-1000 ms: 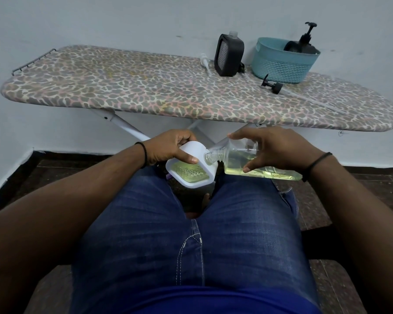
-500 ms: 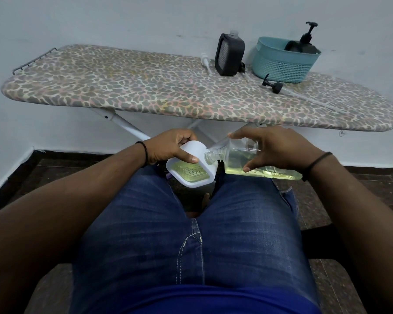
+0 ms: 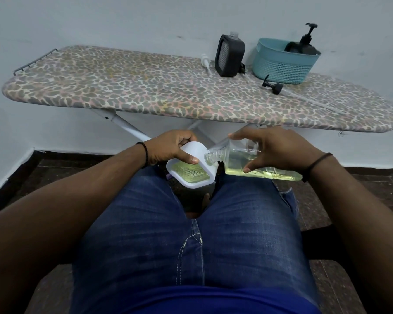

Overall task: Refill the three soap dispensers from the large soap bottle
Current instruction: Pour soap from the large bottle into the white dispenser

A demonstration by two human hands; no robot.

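— Where does the single view sit?
— On the person's head, tilted forward and down, close over the blue-jeaned lap (image 3: 191, 234) at lower centre.
— And farther off?
— The leopard-print fabric ironing board (image 3: 168, 94) spans the upper frame against the wall.

No readable text anywhere. The clear soap bottle (image 3: 259, 164) in my right hand (image 3: 279, 150) shows no label facing me. The white dispenser (image 3: 192, 171) in my left hand (image 3: 170, 148) is blank. Beyond my hands, the black dispenser (image 3: 229, 55) and teal basket (image 3: 284, 62) carry no lettering I can make out.
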